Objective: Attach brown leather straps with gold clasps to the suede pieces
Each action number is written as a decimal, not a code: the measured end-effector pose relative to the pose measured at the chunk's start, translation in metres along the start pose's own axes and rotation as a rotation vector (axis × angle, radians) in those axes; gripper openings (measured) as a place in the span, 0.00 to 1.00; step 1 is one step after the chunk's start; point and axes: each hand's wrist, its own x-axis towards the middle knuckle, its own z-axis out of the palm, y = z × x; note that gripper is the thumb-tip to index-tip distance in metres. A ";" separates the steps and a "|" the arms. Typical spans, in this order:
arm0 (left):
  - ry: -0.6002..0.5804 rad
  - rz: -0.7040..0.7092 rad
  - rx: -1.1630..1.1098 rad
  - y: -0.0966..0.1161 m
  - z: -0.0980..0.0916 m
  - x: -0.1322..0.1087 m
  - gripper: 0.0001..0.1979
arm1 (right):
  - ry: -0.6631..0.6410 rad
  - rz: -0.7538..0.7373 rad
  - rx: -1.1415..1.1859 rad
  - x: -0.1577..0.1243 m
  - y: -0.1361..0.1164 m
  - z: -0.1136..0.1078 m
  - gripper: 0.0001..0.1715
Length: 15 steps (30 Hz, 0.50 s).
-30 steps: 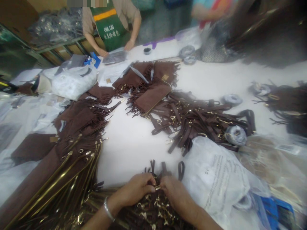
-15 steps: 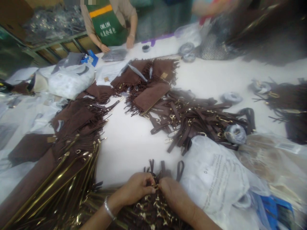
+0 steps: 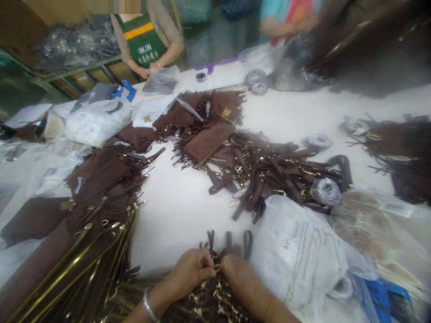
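At the bottom centre, my left hand (image 3: 195, 268), with a silver bangle on its wrist, has thumb and finger pinched at a small gold metal clasp (image 3: 216, 266). My right hand (image 3: 237, 274) is closed at the same clasp from the other side, its fingertips mostly turned from view. Looped brown straps (image 3: 248, 244) stick out just beyond my right hand. Under both hands lies a pile of brown pieces with gold hooks (image 3: 197, 309). To the left, brown fringed pouches with gold zippers (image 3: 84, 246) lie stacked.
A larger heap of brown straps (image 3: 269, 172) lies beyond, beside a flat brown pouch (image 3: 209, 142). A white plastic bag (image 3: 299, 251) and a grey roll (image 3: 326, 191) stand to the right. Across the table a person in a green apron (image 3: 143, 45) handles a plastic-wrapped item (image 3: 160, 80).
My hands stay together at the gold clasp, with little change in grip. The view has shifted slightly. The person across has brought both hands together at the near edge of the wrapped item.
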 end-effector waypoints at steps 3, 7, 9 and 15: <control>0.084 -0.013 0.242 0.008 0.004 0.001 0.03 | 0.033 -0.040 -0.158 0.003 -0.005 -0.007 0.09; 0.077 0.030 0.498 0.027 0.004 -0.006 0.03 | -0.086 -0.111 -0.167 0.004 -0.006 -0.032 0.09; 0.033 0.115 0.589 0.035 0.002 -0.010 0.04 | -0.212 -0.102 -0.049 0.006 -0.004 -0.055 0.06; 0.072 0.175 0.551 0.031 0.003 -0.019 0.05 | -0.202 0.102 -0.265 0.062 0.032 -0.105 0.10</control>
